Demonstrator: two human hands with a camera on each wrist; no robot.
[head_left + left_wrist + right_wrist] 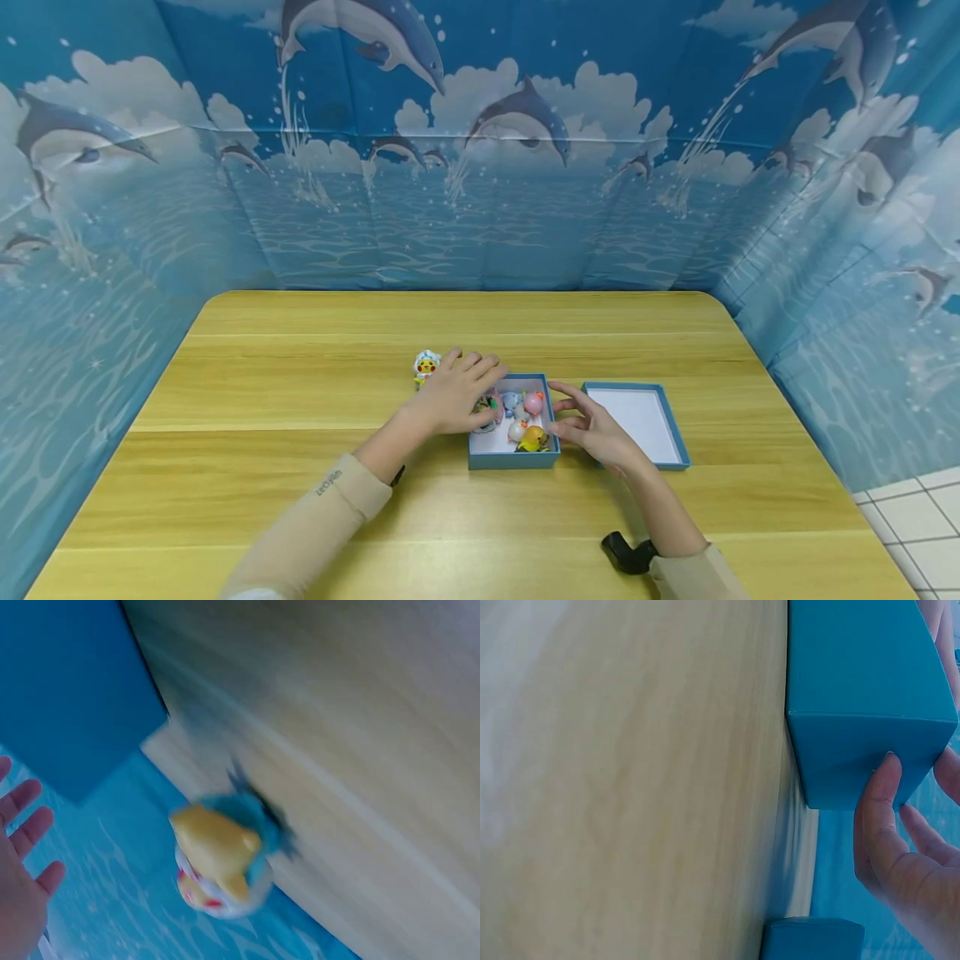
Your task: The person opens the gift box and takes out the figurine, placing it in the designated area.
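Note:
A small blue box (513,461) stands upright and uncovered on the table. Several small toys lie inside, among them a pink one (533,403) and a yellow-orange one (535,438). My left hand (455,398) reaches over the box's left edge with fingers extended, covering part of the contents; no object shows in its grasp. At the box's right wall, my right hand (600,433) rests fingertips against the outside, as the right wrist view also shows on the blue wall (855,754). Beyond my left hand stands a yellow figurine with a white hood (427,364), partly hidden by that hand.
A blue-rimmed lid (637,421) with a white inside lies right of the box, just beyond my right hand. The wooden table (262,467) reaches back to a curtain with dolphins (487,225). A black strap piece (628,554) is by the right wrist.

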